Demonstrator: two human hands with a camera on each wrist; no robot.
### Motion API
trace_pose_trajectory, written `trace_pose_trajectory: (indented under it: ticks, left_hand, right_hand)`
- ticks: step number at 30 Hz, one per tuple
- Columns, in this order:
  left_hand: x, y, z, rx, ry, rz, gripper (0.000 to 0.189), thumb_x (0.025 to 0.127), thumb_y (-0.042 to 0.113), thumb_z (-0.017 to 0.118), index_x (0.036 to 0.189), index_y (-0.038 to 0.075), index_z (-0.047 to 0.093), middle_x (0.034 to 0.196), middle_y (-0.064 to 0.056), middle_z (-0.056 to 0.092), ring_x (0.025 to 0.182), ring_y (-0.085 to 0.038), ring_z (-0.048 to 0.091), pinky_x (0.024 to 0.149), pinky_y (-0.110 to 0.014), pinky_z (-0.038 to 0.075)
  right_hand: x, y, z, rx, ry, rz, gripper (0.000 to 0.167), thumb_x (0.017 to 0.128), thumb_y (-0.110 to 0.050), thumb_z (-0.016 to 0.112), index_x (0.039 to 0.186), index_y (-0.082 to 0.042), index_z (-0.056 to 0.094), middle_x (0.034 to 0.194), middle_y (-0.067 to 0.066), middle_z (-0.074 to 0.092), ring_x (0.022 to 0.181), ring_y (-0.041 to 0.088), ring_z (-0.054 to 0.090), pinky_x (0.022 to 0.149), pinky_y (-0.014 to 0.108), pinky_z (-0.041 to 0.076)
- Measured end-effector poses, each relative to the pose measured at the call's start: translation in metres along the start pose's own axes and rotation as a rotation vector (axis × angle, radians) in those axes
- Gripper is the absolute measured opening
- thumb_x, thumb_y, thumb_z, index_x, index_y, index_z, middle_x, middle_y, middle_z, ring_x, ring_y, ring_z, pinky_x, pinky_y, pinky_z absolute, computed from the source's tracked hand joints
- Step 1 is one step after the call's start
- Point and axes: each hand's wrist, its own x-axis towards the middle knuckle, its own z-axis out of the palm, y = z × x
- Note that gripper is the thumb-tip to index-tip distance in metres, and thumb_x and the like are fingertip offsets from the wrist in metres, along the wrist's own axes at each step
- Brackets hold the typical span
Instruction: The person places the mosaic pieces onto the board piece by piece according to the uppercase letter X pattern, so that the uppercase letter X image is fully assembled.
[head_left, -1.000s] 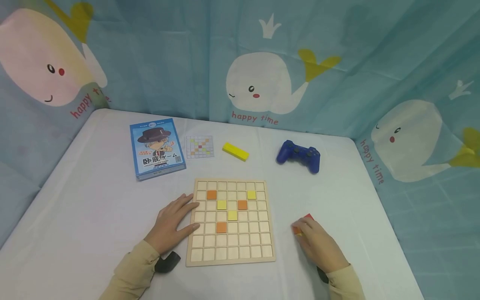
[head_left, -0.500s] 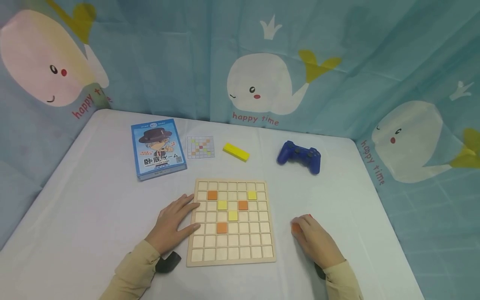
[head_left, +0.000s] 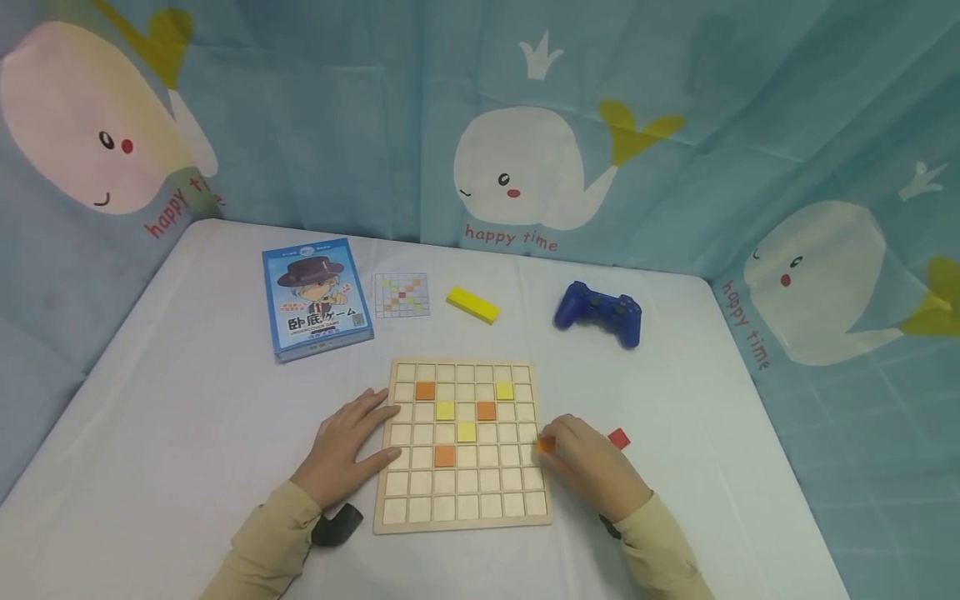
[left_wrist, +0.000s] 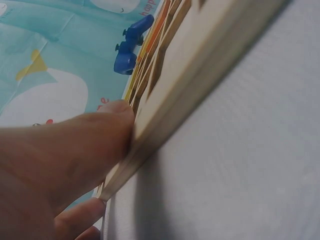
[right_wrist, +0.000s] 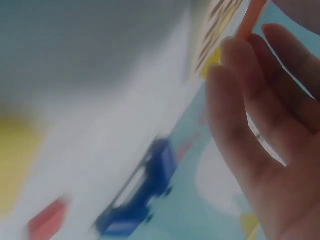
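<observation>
From the head view I have the left hand (head_left: 347, 450) and the right hand (head_left: 592, 467) well apart, on either side of a wooden grid board (head_left: 512, 504) lying flat on the white-covered counter (head_left: 720, 400). The left rests along the board's left edge, its fingers spread and relaxed. The right pinches an orange tile (head_left: 546, 446) at the right edge; whether that tile touches the wood, I can't tell. Three orange tiles (head_left: 425, 391) and three yellow tiles (head_left: 467, 432) sit in the cells, and a red tile (head_left: 618, 438) lies just beside the right hand. Farther back I see a blue game box (head_left: 317, 298), a printed grid card (head_left: 402, 296), a yellow block (head_left: 472, 305) and a blue controller (head_left: 597, 313), before a whale-print curtain (head_left: 375, 125). My left wrist view shows the thumb (left_wrist: 117, 122) touching the board's rim. In my right wrist view the pinched tile juts past the fingertips (right_wrist: 230, 47); the controller and the blurred red tile appear at lower left.
</observation>
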Motion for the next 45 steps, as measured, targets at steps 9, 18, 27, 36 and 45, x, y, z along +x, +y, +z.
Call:
trace_pose_trajectory:
  ticks: [9, 18, 27, 36, 45]
  left_hand:
    - [0.000, 0.000, 0.001, -0.005, 0.004, 0.008, 0.055, 0.087, 0.036, 0.068, 0.135, 0.013, 0.053, 0.150, -0.010, 0.039, 0.141, -0.034, 0.028, 0.109, -0.060, 0.023]
    - [0.000, 0.000, 0.001, -0.004, -0.001, 0.004, 0.055, 0.087, 0.036, 0.067, 0.136, 0.013, 0.052, 0.150, -0.010, 0.038, 0.141, -0.034, 0.027, 0.108, -0.061, 0.023]
    - [-0.001, -0.001, 0.000, 0.003, -0.003, -0.005, 0.055, 0.087, 0.037, 0.067, 0.135, 0.014, 0.053, 0.151, -0.008, 0.037, 0.141, -0.034, 0.026, 0.108, -0.062, 0.023]
    - [-0.001, 0.000, 0.000, -0.002, -0.002, -0.007, 0.056, 0.087, 0.037, 0.067, 0.135, 0.014, 0.053, 0.151, -0.009, 0.038, 0.141, -0.034, 0.027, 0.107, -0.062, 0.023]
    - [0.000, -0.001, 0.001, 0.005, -0.003, -0.009, 0.056, 0.087, 0.036, 0.067, 0.135, 0.013, 0.053, 0.150, -0.009, 0.038, 0.141, -0.034, 0.027, 0.109, -0.061, 0.023]
  right_hand:
    - [0.032, -0.024, 0.011, -0.027, -0.060, -0.128, 0.023, 0.080, -0.022, 0.078, 0.096, -0.013, 0.064, 0.091, -0.005, 0.061, 0.080, 0.008, 0.059, 0.073, 0.021, 0.053]
    - [0.037, -0.036, 0.022, -0.005, -0.133, -0.132, 0.021, 0.086, -0.024, 0.072, 0.103, -0.014, 0.064, 0.096, -0.006, 0.060, 0.083, 0.007, 0.059, 0.076, 0.021, 0.053]
    - [0.041, -0.037, 0.024, 0.014, -0.148, -0.155, 0.021, 0.087, -0.023, 0.072, 0.105, -0.014, 0.064, 0.098, -0.005, 0.059, 0.086, 0.007, 0.059, 0.079, 0.020, 0.052]
    - [0.050, -0.037, 0.026, 0.020, -0.169, -0.204, 0.020, 0.088, -0.023, 0.071, 0.105, -0.015, 0.064, 0.098, -0.006, 0.060, 0.087, 0.009, 0.058, 0.079, 0.021, 0.052]
    - [0.053, -0.038, 0.026, -0.006, -0.183, -0.191, 0.022, 0.086, -0.024, 0.073, 0.104, -0.016, 0.064, 0.097, -0.006, 0.060, 0.086, 0.009, 0.058, 0.078, 0.020, 0.052]
